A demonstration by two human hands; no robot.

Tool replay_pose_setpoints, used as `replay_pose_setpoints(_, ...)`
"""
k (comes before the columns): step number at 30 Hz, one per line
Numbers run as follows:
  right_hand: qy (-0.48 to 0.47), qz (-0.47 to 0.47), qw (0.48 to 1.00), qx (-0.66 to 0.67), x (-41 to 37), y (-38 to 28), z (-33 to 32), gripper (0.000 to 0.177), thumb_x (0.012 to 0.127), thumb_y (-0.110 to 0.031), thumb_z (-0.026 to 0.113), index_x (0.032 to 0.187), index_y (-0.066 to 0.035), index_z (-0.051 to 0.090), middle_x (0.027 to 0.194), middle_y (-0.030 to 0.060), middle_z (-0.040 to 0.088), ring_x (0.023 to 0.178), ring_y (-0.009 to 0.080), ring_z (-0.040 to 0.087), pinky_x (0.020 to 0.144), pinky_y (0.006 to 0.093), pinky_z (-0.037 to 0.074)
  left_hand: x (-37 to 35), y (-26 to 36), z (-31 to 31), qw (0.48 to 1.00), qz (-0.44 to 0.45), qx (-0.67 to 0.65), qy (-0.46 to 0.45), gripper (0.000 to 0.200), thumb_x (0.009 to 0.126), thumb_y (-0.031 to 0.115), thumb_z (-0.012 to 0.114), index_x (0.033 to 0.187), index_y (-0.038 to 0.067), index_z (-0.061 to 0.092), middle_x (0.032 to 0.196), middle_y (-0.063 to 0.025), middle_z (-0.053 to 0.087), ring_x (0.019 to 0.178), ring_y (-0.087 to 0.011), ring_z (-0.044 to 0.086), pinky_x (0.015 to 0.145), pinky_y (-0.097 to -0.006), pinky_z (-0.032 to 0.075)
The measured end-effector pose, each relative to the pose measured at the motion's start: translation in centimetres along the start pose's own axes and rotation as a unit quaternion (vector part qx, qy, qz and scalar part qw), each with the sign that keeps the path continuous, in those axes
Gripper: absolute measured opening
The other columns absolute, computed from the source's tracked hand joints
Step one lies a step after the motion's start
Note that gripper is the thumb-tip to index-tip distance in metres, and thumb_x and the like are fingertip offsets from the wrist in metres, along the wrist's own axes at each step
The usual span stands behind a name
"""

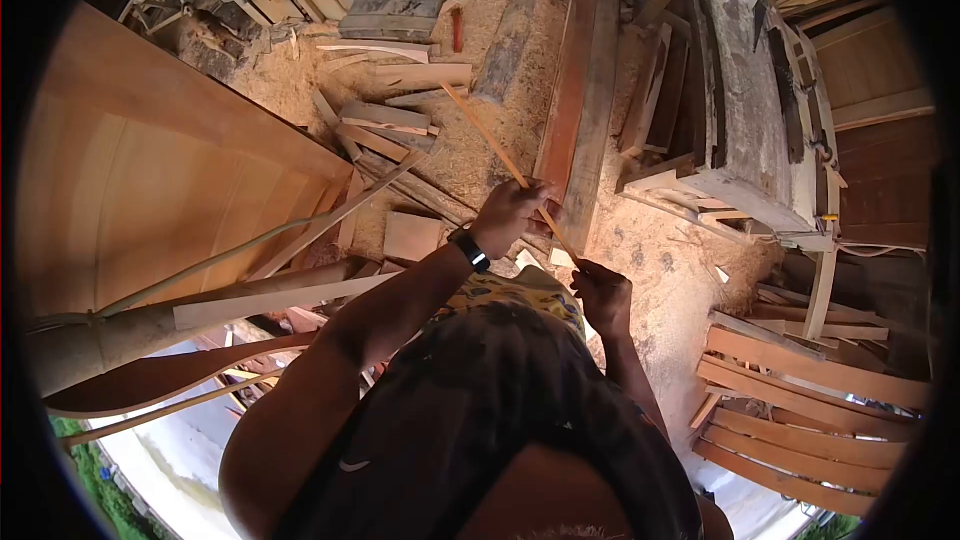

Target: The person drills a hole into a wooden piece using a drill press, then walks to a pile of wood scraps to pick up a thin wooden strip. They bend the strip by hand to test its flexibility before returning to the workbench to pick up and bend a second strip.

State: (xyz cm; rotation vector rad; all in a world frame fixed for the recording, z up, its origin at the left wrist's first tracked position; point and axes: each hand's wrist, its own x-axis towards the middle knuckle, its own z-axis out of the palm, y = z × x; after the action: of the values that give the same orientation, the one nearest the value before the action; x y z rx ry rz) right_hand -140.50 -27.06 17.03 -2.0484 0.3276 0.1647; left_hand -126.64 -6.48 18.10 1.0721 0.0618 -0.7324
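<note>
A thin, light wooden strip slants across the middle of the view, its far end over the sawdust-covered ground. My left hand, with a dark watch on the wrist, is closed around the strip partway along. Lower and to the right, my right hand is closed at the strip's near end. The two hands are apart, in front of my body. Beyond the strip lies a long reddish-brown beam.
Wood offcuts litter the ground ahead. A large wooden panel stands at left. On the right are a worn workbench with tools and a stack of curved slats. A pale board lies beside my left arm.
</note>
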Motion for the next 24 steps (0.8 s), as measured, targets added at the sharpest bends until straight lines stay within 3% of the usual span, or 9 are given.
replay_pose_setpoints(4,0.01,-0.153,0.981,-0.118,5.4,-4.5,0.2,0.049,0.079,-0.003,0.074,0.126,0.002,0.061,0.111,0.0206,0.069,0.071,0.0243,0.07,0.066,0.0354,0.056,2.1,3.0,-4.9,0.93,0.232,0.285,0.002,0.026,0.101,0.025,0.057,0.108,0.001,0.062,0.079,-0.0113,0.069,0.076,-0.024,0.07,0.066,-0.0376,0.055)
replay_pose_setpoints(6,0.046,-0.157,0.982,-0.095,8.2,-7.8,-0.7,0.052,0.079,0.001,0.073,0.129,0.001,0.058,0.113,0.0195,0.067,0.067,0.024,0.067,0.063,0.0352,0.055,2.3,6.4,-6.9,0.738,0.138,0.66,0.018,0.025,0.097,0.026,0.059,0.105,0.003,0.064,0.073,-0.0183,0.066,0.074,-0.0339,0.068,0.065,-0.0446,0.052)
replay_pose_setpoints(10,0.112,-0.265,0.947,-0.144,13.7,-12.9,-1.1,0.061,0.079,0.001,0.07,0.137,-0.005,0.052,0.131,0.0183,0.057,0.082,0.0273,0.068,0.067,0.0362,0.055,4.1,6.9,-10.7,0.753,0.149,0.641,0.01,0.025,0.094,0.029,0.06,0.098,0.005,0.067,0.076,-0.0193,0.065,0.075,-0.0403,0.065,0.067,-0.05,0.05)
replay_pose_setpoints(12,0.071,-0.358,0.877,-0.311,17.0,-12.1,-1.2,0.058,0.08,-0.001,0.069,0.135,-0.009,0.055,0.135,0.0178,0.054,0.089,0.0314,0.067,0.072,0.0397,0.056,4.5,7.4,-11.9,0.757,0.12,0.642,-0.024,0.026,0.095,0.029,0.059,0.1,0.006,0.069,0.082,-0.0178,0.068,0.081,-0.0397,0.066,0.072,-0.0486,0.051)
replay_pose_setpoints(16,-0.06,-0.363,0.879,-0.304,23.6,-10.7,-1.2,0.034,0.081,-0.005,0.07,0.115,-0.007,0.067,0.122,0.0152,0.063,0.09,0.035,0.067,0.077,0.0432,0.056,6.2,9.2,-13.9,0.79,0.125,0.595,-0.071,0.03,0.098,0.032,0.056,0.11,0.009,0.071,0.095,-0.0156,0.072,0.089,-0.0354,0.068,0.081,-0.0438,0.052)
replay_pose_setpoints(17,-0.07,-0.352,0.887,-0.289,25.0,-10.5,-1.2,0.023,0.082,-0.006,0.07,0.105,-0.006,0.069,0.106,0.0138,0.067,0.089,0.0346,0.067,0.076,0.0433,0.056,6.9,9.9,-14.6,0.795,0.109,0.592,-0.073,0.031,0.098,0.033,0.057,0.11,0.009,0.072,0.095,-0.015,0.072,0.087,-0.0335,0.069,0.08,-0.0428,0.052)
replay_pose_setpoints(20,-0.039,-0.301,0.927,-0.219,29.9,-12.6,-0.6,0.019,0.083,-0.004,0.07,0.103,-0.004,0.07,0.094,0.0141,0.067,0.085,0.0338,0.067,0.074,0.0423,0.055,9.7,13.5,-15.5,0.816,0.056,0.574,-0.043,0.033,0.095,0.038,0.059,0.109,0.013,0.075,0.096,-0.0144,0.073,0.088,-0.0334,0.069,0.082,-0.0426,0.053)
replay_pose_setpoints(22,-0.032,-0.308,0.933,-0.185,35.1,-12.9,-0.7,0.015,0.083,-0.004,0.071,0.098,-0.002,0.07,0.085,0.0138,0.065,0.081,0.0324,0.067,0.071,0.039,0.054,13.1,15.3,-16.8,0.817,0.132,0.56,-0.029,0.027,0.093,0.034,0.065,0.104,0.012,0.076,0.087,-0.0126,0.074,0.077,-0.0272,0.071,0.073,-0.0379,0.054)
replay_pose_setpoints(24,-0.127,-0.296,0.936,-0.138,41.2,-12.3,-1.9,0.014,0.083,-0.005,0.073,0.096,-0.001,0.071,0.087,0.0136,0.066,0.079,0.029,0.068,0.068,0.0351,0.053,17.6,17.2,-17.7,0.815,0.147,0.56,-0.015,0.025,0.091,0.034,0.067,0.098,0.013,0.077,0.085,-0.0113,0.074,0.076,-0.0274,0.071,0.072,-0.0374,0.054)
